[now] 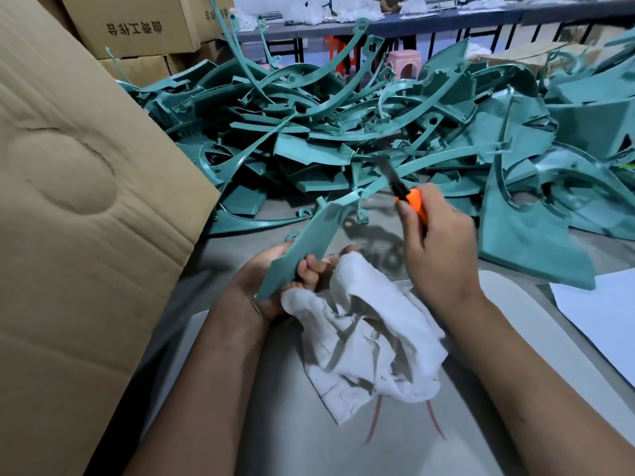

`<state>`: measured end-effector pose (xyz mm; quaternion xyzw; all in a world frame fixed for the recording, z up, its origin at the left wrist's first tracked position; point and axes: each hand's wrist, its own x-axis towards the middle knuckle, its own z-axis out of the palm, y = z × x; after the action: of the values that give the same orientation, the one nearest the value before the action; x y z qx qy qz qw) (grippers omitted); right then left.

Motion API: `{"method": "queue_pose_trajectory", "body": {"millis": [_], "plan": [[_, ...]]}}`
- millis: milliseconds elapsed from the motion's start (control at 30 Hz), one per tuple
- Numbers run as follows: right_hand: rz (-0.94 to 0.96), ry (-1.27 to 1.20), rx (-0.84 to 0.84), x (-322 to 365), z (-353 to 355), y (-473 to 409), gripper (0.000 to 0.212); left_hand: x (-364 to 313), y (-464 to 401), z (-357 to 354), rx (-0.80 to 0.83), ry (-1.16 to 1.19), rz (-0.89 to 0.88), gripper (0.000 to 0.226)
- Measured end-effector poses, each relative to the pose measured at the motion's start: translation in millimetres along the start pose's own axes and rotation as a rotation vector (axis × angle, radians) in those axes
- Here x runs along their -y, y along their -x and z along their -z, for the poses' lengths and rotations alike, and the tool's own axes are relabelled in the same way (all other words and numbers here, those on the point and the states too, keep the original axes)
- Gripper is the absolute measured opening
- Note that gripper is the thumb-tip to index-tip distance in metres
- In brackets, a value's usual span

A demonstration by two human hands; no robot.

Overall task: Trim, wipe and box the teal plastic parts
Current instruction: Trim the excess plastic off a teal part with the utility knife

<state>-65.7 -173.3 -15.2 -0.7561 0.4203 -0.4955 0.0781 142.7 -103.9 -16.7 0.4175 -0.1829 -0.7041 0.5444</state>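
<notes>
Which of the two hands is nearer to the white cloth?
Left. The left hand touches the white cloth while gripping a teal part. The right hand holds the orange knife above the cloth.

a small factory finishing or packing room. a heap of identical teal moulded parts covers a grey table, printed cardboard cartons are stacked at the left beside a large open carton flap, and a long bench behind carries bagged white pieces, with plastic stools underneath.
</notes>
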Motion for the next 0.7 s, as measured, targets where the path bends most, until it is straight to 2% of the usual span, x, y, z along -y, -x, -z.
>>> {"method": "queue_pose_trajectory", "body": {"millis": [33,67,133,200,233,267,367,400,500,600,633,700], "plan": [[-0.036,0.013,-0.032,-4,2,-2,0.023,-2,-6,9,0.017,-0.076,-0.009,0.083],[-0.072,0.038,-0.063,-7,3,-4,0.023,-8,2,7,0.063,-0.167,0.011,0.070],[-0.138,0.082,-0.097,-12,4,-5,0.022,-15,12,-4,0.218,-0.210,0.136,0.026],[-0.173,0.103,-0.088,-14,3,-5,0.022,-19,15,0,0.306,-0.143,0.206,0.071],[-0.176,0.112,-0.077,-14,3,-5,0.022,-19,17,2,0.323,-0.120,0.204,0.085],[-0.173,0.129,-0.064,-14,2,-5,0.022,-19,19,2,0.300,-0.131,0.172,0.087],[-0.184,0.238,0.046,-17,1,-6,0.024,-21,20,4,0.121,-0.270,-0.004,0.056],[-0.194,0.292,0.109,-18,0,-6,0.025,-22,22,5,0.092,-0.339,-0.044,0.060],[-0.224,0.416,0.247,-18,-3,-5,0.026,-20,26,13,0.226,-0.584,-0.072,0.079],[-0.262,0.427,0.257,-18,-4,-7,0.025,-17,30,15,0.504,-0.554,-0.030,0.098],[-0.268,0.419,0.262,-19,-4,-7,0.023,-16,30,16,0.553,-0.532,-0.021,0.104],[-0.274,0.412,0.269,-19,-3,-7,0.018,-15,24,15,0.518,-0.590,-0.070,0.109]]}}
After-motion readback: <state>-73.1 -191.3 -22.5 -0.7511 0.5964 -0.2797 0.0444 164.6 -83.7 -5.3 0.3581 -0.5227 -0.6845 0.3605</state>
